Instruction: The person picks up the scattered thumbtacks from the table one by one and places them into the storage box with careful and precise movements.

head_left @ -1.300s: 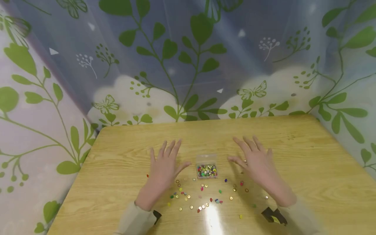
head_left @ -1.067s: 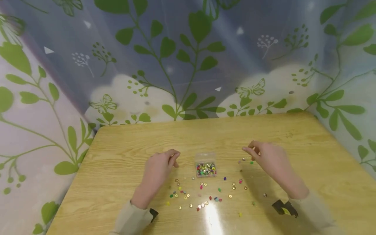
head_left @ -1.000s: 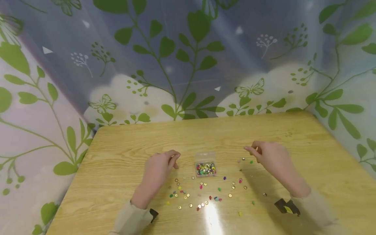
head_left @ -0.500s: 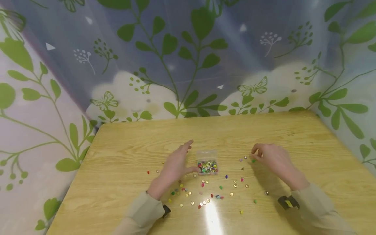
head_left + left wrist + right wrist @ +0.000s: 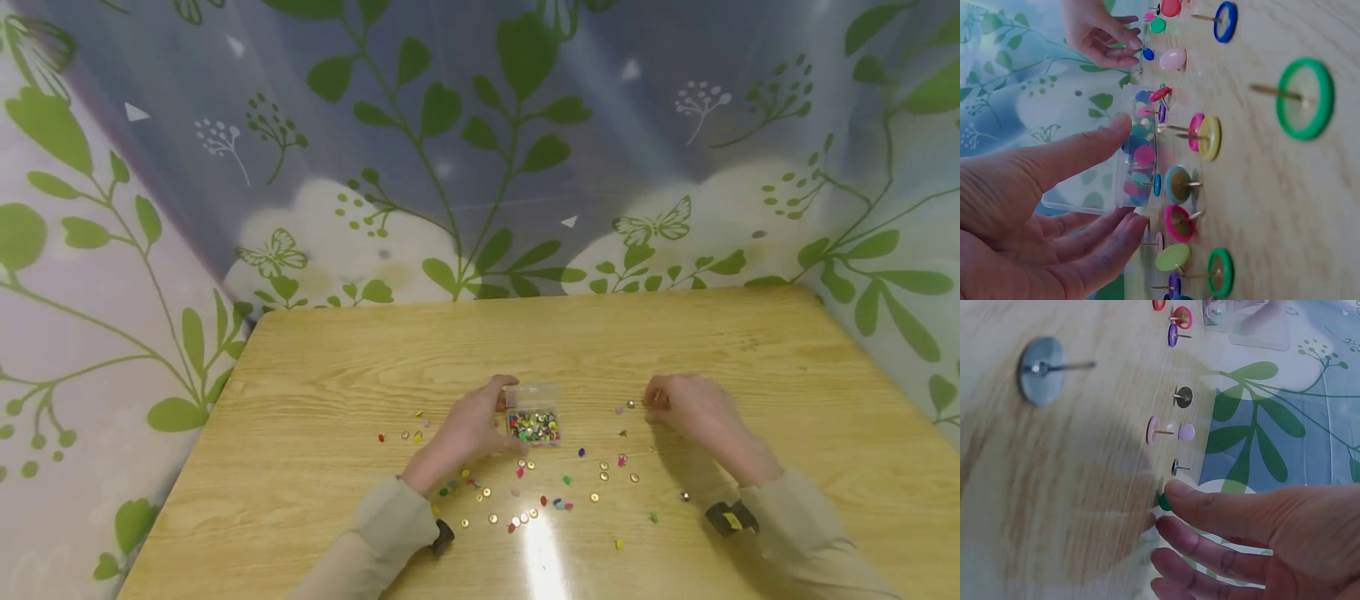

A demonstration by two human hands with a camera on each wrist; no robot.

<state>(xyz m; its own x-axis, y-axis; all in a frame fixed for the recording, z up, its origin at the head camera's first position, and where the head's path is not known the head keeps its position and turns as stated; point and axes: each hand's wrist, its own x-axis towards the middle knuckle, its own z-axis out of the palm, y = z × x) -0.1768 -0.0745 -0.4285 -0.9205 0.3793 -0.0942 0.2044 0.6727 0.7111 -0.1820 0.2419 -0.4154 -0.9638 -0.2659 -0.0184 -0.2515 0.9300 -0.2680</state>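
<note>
- Open clear box (image 5: pixel 542 397) of tacks (image 5: pixel 534 426) sits on the desk (image 5: pixel 360 358), left hand (image 5: pixel 468 427) gripping its side.
- Right hand (image 5: pixel 687 404) is at a green tack (image 5: pixel 1165 502), fingers bent; can't tell whether it's pinched.
- Looks like pick-up time: next calls for a sure lift.

Left hand (image 5: pixel 468 429), bare: thumb (image 5: pixel 1079 150) and curved fingers (image 5: pixel 1100 247) facing each other in a grip, palm turned inward. Right hand (image 5: pixel 690 408), bare: thumb (image 5: pixel 1216 509) and index finger (image 5: pixel 1213 547) close at the tips in a pinch, remaining fingers bent alongside. Two forearms in light beige sleeves (image 5: pixel 393 529), reaching forward and slanting toward each other, wrists well apart.
</note>
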